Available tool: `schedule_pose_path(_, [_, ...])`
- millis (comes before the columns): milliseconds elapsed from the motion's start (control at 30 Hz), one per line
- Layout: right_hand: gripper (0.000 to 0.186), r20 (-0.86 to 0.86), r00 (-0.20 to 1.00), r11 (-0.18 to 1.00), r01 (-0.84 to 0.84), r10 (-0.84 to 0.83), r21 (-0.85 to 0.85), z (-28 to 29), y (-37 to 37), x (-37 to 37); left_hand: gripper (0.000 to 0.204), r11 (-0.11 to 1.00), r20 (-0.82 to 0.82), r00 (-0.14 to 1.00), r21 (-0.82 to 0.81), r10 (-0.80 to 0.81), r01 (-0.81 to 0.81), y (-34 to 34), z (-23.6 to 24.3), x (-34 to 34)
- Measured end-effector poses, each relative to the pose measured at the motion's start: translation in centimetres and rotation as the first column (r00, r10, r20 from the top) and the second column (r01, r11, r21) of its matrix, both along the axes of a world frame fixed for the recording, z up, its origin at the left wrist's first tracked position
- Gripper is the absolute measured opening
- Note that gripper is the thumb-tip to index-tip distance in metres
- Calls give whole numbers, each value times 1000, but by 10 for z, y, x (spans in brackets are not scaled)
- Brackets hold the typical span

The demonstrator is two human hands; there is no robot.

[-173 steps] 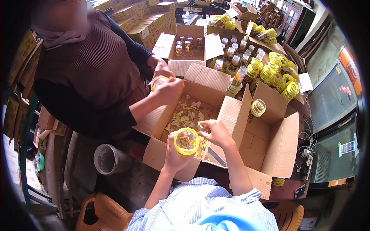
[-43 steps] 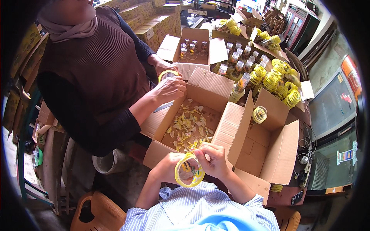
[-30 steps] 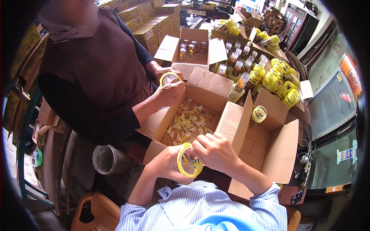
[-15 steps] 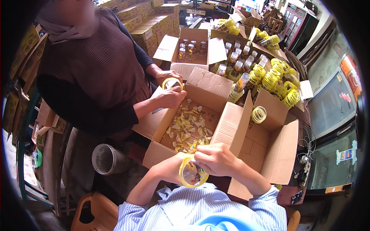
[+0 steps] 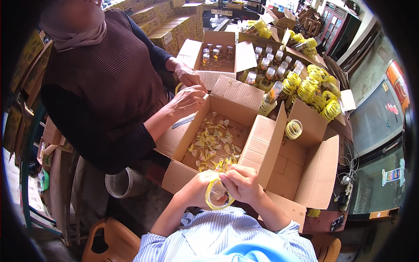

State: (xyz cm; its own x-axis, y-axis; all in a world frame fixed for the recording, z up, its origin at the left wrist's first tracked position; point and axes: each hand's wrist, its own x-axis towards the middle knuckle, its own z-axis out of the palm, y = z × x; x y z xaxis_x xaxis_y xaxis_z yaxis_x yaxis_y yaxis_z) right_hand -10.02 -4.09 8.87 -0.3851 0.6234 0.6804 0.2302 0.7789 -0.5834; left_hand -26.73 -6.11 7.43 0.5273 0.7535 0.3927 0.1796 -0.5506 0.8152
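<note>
In the left hand (image 5: 197, 188), half-hidden fingers hold a yellow-rimmed cup (image 5: 217, 193); the right hand's (image 5: 244, 183) grasp is unclear.

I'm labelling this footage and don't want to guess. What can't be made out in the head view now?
All in the head view:
Fingertips of the left hand: unclear behind the yellow-rimmed cup.
What, if anything, the right hand pinches: hidden inside its own grip.
Yellow-rimmed item: mostly covered by the co-worker's hands.
Bucket: partly behind the co-worker's sleeve.
Orange chair: cut off by the lower edge.
</note>
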Motion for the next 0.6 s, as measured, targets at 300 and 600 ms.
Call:
schedule_pose_path(300, [18,-77,997,992,-3,-7,-122,-10,2,-3,35,981,116,978,72,174,-183,-11,-16,13])
schedule_pose_path(600, [23,64,977,954,-184,205,-236,0,14,10,38,978,55,998,-207,-1,12,-12,-4,2])
